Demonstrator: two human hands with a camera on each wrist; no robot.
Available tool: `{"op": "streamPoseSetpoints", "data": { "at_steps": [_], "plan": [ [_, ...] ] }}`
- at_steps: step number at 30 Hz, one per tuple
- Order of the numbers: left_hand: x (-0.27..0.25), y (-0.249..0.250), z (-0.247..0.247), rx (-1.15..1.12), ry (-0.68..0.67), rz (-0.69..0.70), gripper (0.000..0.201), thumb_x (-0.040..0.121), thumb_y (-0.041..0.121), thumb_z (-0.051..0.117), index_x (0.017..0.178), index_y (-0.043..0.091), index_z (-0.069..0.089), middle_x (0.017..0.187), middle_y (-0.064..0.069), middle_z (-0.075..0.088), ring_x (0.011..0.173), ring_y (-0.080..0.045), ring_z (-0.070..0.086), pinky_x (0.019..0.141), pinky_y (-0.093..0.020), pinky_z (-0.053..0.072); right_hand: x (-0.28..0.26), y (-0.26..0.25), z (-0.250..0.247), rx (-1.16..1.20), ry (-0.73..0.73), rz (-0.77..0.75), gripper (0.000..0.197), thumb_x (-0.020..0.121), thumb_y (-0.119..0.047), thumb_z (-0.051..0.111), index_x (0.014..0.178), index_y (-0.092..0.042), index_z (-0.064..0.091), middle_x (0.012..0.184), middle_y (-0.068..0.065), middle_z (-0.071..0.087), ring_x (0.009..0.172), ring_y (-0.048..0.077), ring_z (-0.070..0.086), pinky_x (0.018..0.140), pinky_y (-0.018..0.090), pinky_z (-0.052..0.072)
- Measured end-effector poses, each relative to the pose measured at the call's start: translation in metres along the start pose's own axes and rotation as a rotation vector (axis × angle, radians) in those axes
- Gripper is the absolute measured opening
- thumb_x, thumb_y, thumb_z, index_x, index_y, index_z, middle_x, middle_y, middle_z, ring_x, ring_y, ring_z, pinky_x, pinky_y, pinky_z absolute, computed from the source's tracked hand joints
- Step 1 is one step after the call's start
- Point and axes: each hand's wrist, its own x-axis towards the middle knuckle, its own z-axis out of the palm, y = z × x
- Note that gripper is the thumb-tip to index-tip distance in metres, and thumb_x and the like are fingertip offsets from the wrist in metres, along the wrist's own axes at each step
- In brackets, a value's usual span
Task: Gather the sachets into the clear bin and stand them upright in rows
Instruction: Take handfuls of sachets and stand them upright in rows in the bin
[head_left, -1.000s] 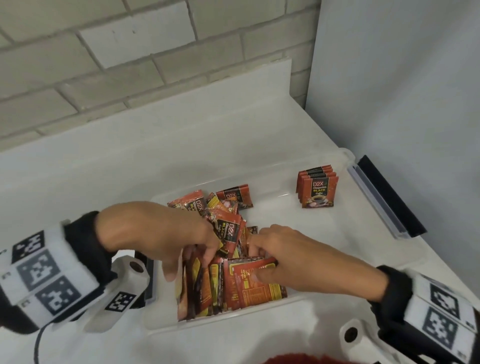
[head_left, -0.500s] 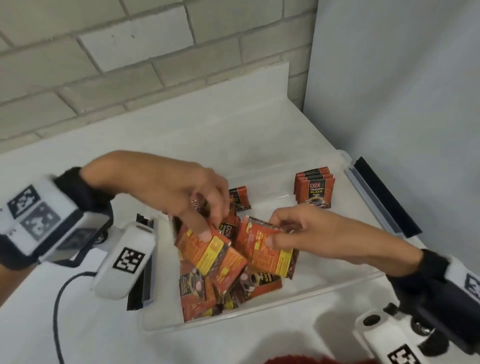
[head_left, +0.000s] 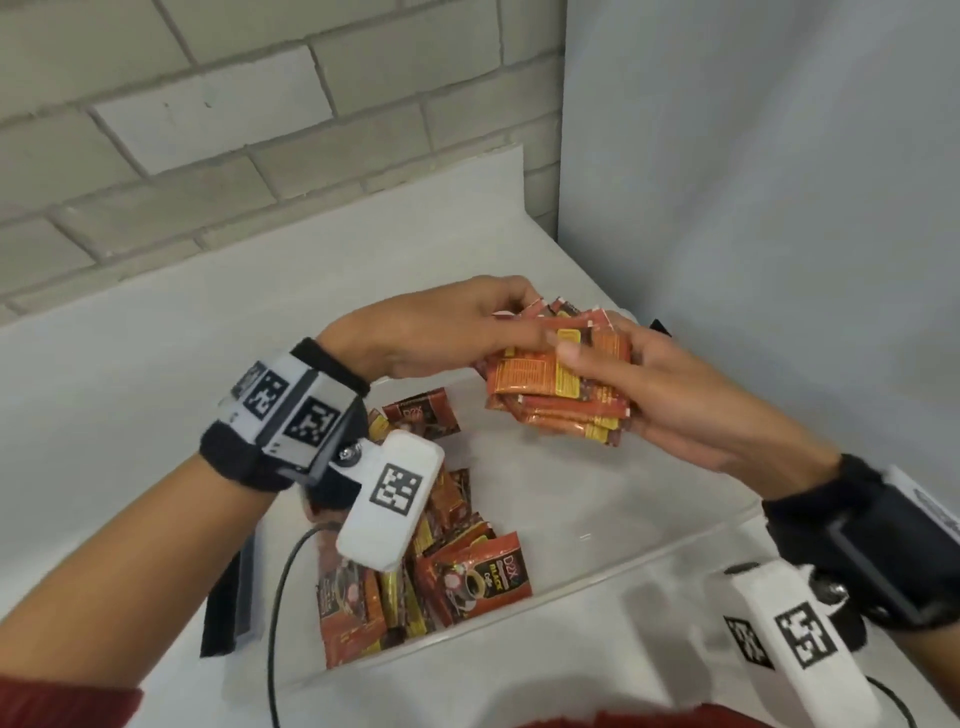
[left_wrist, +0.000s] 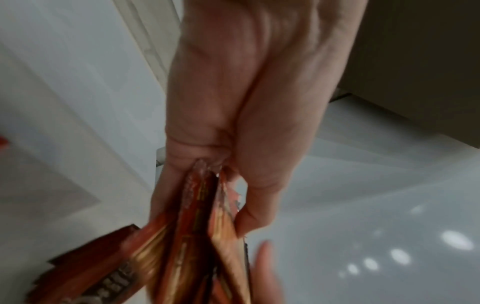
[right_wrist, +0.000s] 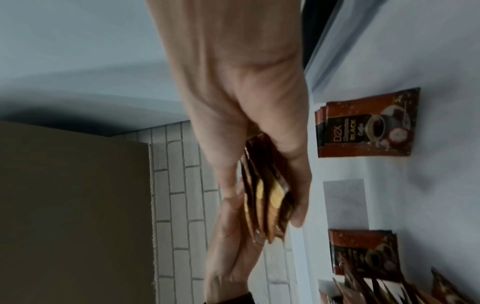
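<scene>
so far i see both hands, left hand (head_left: 436, 327) and right hand (head_left: 670, 400), fingers clamped round one stack of sachets (head_left: 561, 395) above the clear bin (head_left: 597, 551); one short row (right_wrist: 363, 125) stands, loose heap (head_left: 415, 582) remains.

Both wrist views are pretty blurry. The wrist camera (head_left: 392, 506) covers part of the loose sachets (head_left: 415, 587), and the stack (head_left: 558, 387) hides the bin's far end.

A white table (head_left: 130, 395) is set against a pale brick wall (head_left: 208, 130), with a plain grey panel (head_left: 753, 208) at the right. A black cable (head_left: 275, 597) is trailed over the near edge. A brown board (right_wrist: 72, 205) is seen in the right wrist view.
</scene>
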Motion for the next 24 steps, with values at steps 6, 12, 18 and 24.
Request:
{"op": "streamPoseSetpoints", "data": {
  "at_steps": [6, 12, 18, 24],
  "plan": [
    [0.014, 0.005, 0.018, -0.480, 0.060, -0.032, 0.035, 0.091, 0.029, 0.059, 0.121, 0.011, 0.056, 0.115, -0.016, 0.066, 0.094, -0.020, 0.068, 0.083, -0.033, 0.057, 0.006, -0.005, -0.013, 0.218, 0.140, -0.086, 0.047, 0.075, -0.020, 0.066, 0.119, -0.012, 0.052, 0.100, 0.006, 0.074, 0.090, 0.021, 0.072, 0.067, 0.032, 0.059],
    [0.018, -0.010, 0.032, -0.823, -0.144, 0.105, 0.064, 0.089, 0.055, 0.049, 0.140, 0.015, 0.047, 0.136, -0.017, 0.055, 0.125, -0.036, 0.053, 0.096, -0.065, 0.043, 0.010, -0.006, -0.013, 0.342, 0.230, -0.139, 0.046, 0.080, -0.021, 0.065, 0.123, -0.014, 0.050, 0.097, 0.005, 0.073, 0.090, 0.019, 0.072, 0.066, 0.031, 0.058],
    [0.022, -0.022, 0.043, -0.969, -0.227, 0.263, 0.082, 0.069, 0.054, 0.075, 0.139, 0.020, 0.047, 0.144, -0.018, 0.046, 0.130, -0.041, 0.046, 0.095, -0.067, 0.041, 0.010, -0.004, -0.011, 0.421, 0.266, -0.194, 0.029, 0.095, -0.019, 0.055, 0.123, -0.014, 0.050, 0.103, 0.007, 0.072, 0.092, 0.019, 0.072, 0.069, 0.031, 0.058],
    [0.026, -0.024, 0.062, -0.872, -0.061, 0.262, 0.070, 0.064, 0.039, 0.080, 0.126, 0.020, 0.053, 0.124, -0.003, 0.064, 0.117, -0.023, 0.060, 0.089, -0.043, 0.054, 0.018, 0.002, 0.006, 0.486, 0.275, -0.270, 0.023, 0.099, -0.024, 0.050, 0.120, -0.016, 0.048, 0.110, 0.007, 0.072, 0.102, 0.020, 0.069, 0.080, 0.036, 0.058]
  ]
}}
